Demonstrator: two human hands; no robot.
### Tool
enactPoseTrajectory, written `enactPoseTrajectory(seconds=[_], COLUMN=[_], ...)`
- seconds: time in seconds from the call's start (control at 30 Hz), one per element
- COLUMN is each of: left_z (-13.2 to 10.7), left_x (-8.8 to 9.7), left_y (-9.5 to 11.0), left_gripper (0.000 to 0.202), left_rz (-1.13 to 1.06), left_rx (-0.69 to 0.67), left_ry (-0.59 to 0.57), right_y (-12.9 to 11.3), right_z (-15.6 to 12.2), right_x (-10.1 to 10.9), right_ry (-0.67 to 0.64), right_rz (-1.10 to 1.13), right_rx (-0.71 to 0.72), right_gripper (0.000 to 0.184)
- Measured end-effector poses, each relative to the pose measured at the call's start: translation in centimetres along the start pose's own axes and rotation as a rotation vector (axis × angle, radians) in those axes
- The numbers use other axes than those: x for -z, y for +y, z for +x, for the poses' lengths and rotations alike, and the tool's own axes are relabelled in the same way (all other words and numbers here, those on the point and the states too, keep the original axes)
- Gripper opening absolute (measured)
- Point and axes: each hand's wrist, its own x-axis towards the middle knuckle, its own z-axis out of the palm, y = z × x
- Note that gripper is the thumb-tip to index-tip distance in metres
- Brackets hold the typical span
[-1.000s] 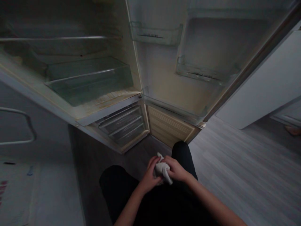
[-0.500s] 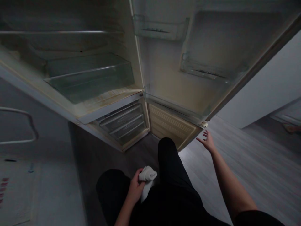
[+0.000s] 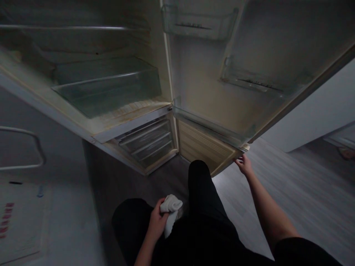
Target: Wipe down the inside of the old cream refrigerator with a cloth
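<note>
A crumpled white cloth (image 3: 171, 204) is held in my left hand (image 3: 158, 220), low between my thighs. My right hand (image 3: 244, 166) is at the outer edge of the lower freezer door (image 3: 206, 144), its fingers curled against that edge and partly hidden by it. This ribbed, yellowed door stands open below the larger fridge door (image 3: 199, 77), which is also open. Behind them are the fridge compartment, with a clear drawer (image 3: 111, 87) and a glass shelf, and the freezer compartment with clear-fronted drawers (image 3: 151, 142).
Clear door bins (image 3: 199, 24) line the upper door. On the left stands a white surface with red print (image 3: 7, 220) and a pale looped handle (image 3: 41, 147). A white panel (image 3: 310, 111) rises at right above grey wood-look floor (image 3: 277, 166). My knees are close to the freezer.
My right hand has moved slightly left from beside the freezer door onto its edge, its spread fingers now curled. The view has shifted a little; the cloth stays in my left hand.
</note>
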Motion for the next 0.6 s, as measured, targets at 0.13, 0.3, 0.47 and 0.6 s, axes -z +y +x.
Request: enactPoseTrajectory(seconds=[0.13, 0.3, 0.47, 0.6], left_z=[0.3, 0.9, 1.1, 1.0], left_x=[-0.4, -1.0, -1.0, -0.6], left_y=[0.4, 0.7, 0.9, 0.7], left_gripper=[0.044, 0.045, 0.045, 0.044], left_rz=[-0.025, -0.057, -0.074, -0.040], left_rx=[0.027, 0.044, 0.049, 0.028], left_ry=[-0.045, -0.071, -0.085, -0.076], right_y=[0.0, 0.1, 0.2, 0.3], right_z=[-0.2, -0.7, -1.1, -1.4], right_x=[0.0, -0.7, -1.2, -1.8], right_ry=[0.004, 0.008, 0.053, 0.083], right_rz=[-0.004, -0.030, -0.087, -0.114], right_rx=[0.010, 0.021, 0.006, 0.018], right_gripper=[0.078, 0.078, 0.068, 0.065])
